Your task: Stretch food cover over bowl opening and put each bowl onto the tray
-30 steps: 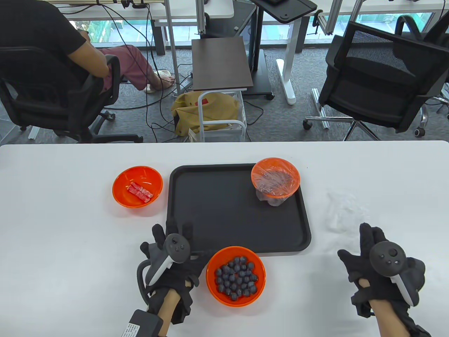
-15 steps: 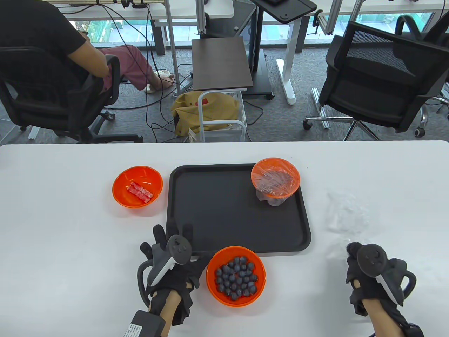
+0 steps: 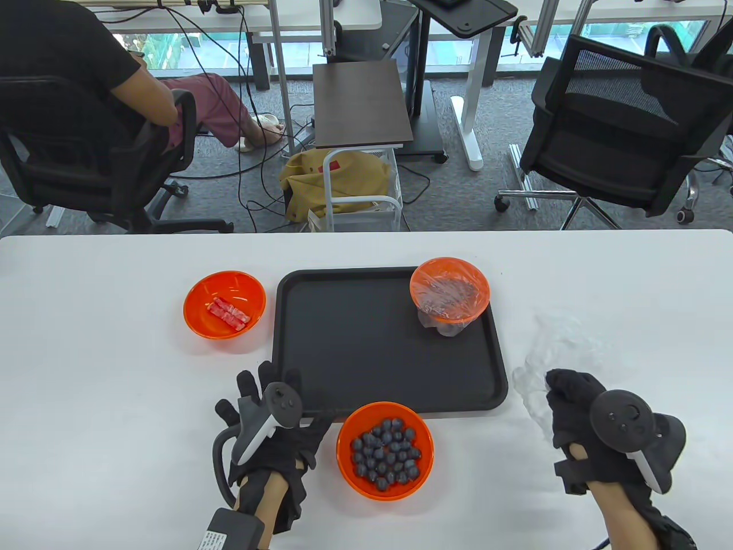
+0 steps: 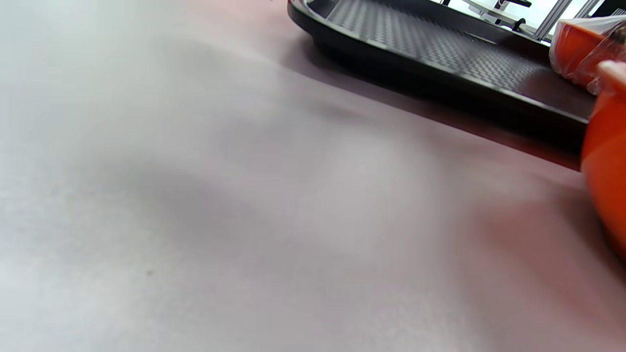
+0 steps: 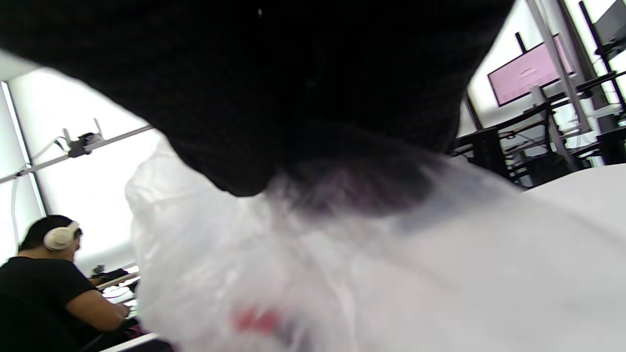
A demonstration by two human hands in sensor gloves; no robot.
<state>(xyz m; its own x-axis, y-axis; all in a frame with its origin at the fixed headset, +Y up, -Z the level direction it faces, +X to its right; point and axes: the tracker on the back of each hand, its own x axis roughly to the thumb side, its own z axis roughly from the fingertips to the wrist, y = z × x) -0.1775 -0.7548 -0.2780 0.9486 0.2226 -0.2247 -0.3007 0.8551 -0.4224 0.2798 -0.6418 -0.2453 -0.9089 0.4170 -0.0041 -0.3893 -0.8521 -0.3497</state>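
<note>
Right hand (image 3: 578,409) is now lifting a clear food cover (image 3: 532,384) at lower right, fingers pinching it; left hand (image 3: 269,427) resting open. Blueberry bowl (image 3: 384,451), bottom centre, needs covering next.

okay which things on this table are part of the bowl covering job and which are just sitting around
Job: tray; covered bowl; blueberry bowl; bowl of red pieces; clear food covers, gripped by right hand; left hand.
Around: office chair; yellow bag.
</note>
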